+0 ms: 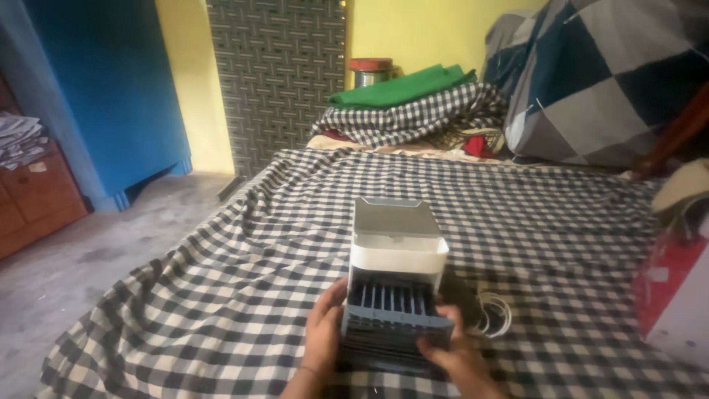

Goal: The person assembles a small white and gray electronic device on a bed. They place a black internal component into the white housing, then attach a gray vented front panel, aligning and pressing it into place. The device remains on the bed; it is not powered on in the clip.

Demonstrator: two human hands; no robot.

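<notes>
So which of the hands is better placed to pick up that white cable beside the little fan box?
Probably the right hand: the coiled white cable lies just beside it, while the left hand is across the fan box.

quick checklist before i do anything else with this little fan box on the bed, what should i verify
1. Both hands on the unit: left hand grips the left side of the small white and grey fan unit, right hand holds its lower right front. ok
2. Unit supported: it rests on the checked bedsheet. ok
3. Front grille seated: the grey louvred panel looks tilted away from the body. not ok
4. Cable free: a coiled white cord lies right of the unit; whether it is plugged in, cannot tell
5. Room on the right: a red and white box sits at the bed's edge, apart from the unit. ok
</notes>
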